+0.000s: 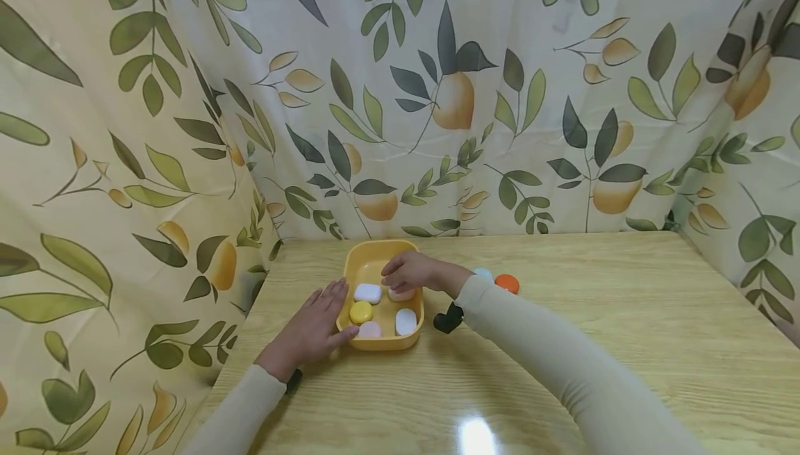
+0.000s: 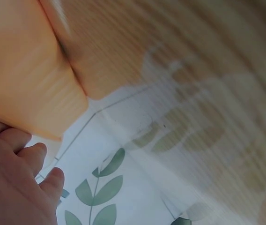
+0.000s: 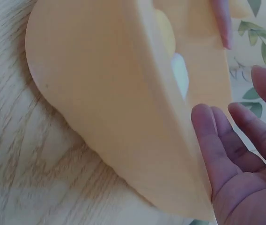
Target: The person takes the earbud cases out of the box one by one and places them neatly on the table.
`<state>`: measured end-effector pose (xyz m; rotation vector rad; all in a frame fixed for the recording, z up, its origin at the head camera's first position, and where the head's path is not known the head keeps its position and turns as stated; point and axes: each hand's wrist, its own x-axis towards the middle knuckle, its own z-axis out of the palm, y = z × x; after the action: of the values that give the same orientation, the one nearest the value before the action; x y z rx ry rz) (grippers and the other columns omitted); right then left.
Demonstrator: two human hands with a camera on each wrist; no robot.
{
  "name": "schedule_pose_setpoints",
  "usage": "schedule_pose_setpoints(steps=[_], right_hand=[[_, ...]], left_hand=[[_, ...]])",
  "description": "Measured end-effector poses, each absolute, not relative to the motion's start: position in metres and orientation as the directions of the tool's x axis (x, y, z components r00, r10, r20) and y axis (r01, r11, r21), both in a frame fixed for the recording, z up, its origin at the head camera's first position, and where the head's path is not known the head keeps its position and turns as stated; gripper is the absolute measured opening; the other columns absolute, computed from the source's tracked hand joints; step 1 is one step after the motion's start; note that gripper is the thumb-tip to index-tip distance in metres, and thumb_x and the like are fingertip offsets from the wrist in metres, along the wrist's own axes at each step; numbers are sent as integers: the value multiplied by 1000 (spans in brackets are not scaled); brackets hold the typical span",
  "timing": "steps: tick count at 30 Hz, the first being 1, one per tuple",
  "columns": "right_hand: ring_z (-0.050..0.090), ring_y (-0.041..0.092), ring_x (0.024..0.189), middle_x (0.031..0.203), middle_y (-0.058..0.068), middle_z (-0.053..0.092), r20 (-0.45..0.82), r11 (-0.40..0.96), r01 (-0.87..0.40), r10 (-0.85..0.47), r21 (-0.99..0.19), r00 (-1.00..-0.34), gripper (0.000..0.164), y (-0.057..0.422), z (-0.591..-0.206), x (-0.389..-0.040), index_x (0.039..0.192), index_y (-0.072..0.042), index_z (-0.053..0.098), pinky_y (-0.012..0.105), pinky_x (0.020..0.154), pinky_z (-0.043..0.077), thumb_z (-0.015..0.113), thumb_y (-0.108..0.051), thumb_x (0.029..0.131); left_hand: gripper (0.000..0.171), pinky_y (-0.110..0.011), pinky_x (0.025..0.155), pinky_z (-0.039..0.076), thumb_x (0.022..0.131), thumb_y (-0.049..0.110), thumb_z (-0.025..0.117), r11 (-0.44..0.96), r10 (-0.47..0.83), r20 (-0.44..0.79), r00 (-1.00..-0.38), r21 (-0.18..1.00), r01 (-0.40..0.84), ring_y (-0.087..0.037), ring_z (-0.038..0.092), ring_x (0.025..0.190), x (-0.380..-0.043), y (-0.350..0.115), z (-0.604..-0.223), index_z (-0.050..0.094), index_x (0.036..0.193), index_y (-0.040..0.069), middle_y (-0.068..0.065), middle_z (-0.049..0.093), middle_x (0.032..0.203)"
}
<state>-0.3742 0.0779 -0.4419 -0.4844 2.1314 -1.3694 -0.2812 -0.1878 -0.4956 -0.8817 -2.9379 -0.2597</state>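
Observation:
A yellow-orange tray [image 1: 384, 344] with rounded corners holds several smooth, rounded pieces. Among them are a white block [image 1: 367, 293], a yellow round piece [image 1: 360, 312], a pale pink piece [image 1: 370, 330] and a white oval piece [image 1: 406, 321]. My left hand [image 1: 317, 319] rests against the tray's left side, fingers extended along the rim and thumb near the front corner. Over the tray's right side is my right hand [image 1: 412, 271], above a pinkish piece [image 1: 402, 294] that it partly hides. The right wrist view shows its fingers [image 3: 205, 126] loosely bent, with nothing between them.
To the right of the tray, an orange-red round piece [image 1: 507, 283] and a light blue piece [image 1: 484, 274] lie on the wooden table [image 1: 625, 316], partly behind the right sleeve. A black object [image 1: 447, 319] is below the right wrist. Leaf-patterned curtains [image 1: 512, 94] border the table.

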Motion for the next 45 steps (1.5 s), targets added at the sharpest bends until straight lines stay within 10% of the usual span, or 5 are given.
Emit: schedule_pose_setpoints(steps=[30, 45], right_hand=[[66, 27, 89, 93, 8, 68, -250, 478, -63, -561, -876, -789, 34, 45, -456, -371, 116, 10, 63, 37, 81, 55, 71, -6, 87], [59, 16, 93, 115, 11, 66, -240, 606, -216, -580, -766, -778, 38, 37, -448, -379, 124, 6, 63, 28, 85, 50, 69, -10, 90]], left_hand=[[90, -46, 116, 14, 96, 68, 31, 805, 562, 139, -815, 134, 578, -24, 12, 147, -283, -190, -496, 16, 155, 1, -9, 13, 161], [89, -45, 117, 11, 96, 68, 30, 810, 560, 126, -819, 127, 573, -22, 8, 147, -283, -190, -498, 12, 156, 3, -8, 9, 162]])
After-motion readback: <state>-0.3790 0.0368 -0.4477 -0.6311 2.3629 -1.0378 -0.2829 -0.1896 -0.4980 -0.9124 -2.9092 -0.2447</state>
